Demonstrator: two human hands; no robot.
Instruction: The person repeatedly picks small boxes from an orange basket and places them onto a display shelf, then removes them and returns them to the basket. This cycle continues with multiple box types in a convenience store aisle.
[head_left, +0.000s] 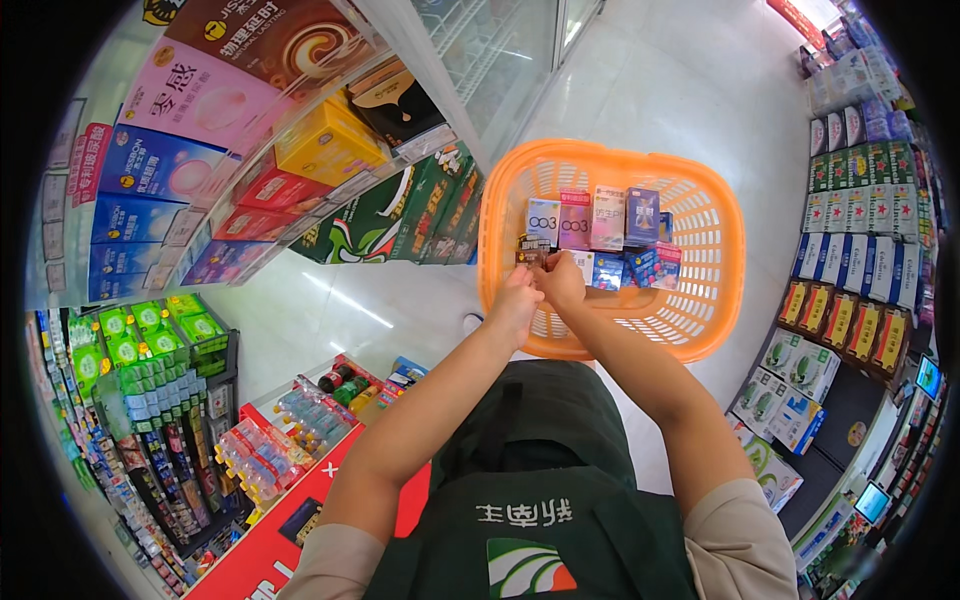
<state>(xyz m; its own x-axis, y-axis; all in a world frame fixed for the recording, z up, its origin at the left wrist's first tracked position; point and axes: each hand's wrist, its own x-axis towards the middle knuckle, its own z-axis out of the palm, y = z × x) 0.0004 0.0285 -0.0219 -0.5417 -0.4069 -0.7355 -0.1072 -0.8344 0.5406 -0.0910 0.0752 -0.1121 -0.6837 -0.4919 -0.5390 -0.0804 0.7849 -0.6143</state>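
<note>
An orange plastic shopping basket with slotted sides is in front of my body. Inside it are several small condom boxes, among them a pink box, a white box, a pale pink-and-white box and a dark blue box. Blue boxes lie in a nearer row. My left hand and my right hand meet over the basket's left part, fingers closed around the lower edge of a small dark brown box. Their fingertips partly hide it.
At the left, a shelf rack holds larger condom boxes, with green cartons below it. A glass-door cooler stands behind. Bottled drinks sit on a red display at lower left. Stacked drink packs line the right side.
</note>
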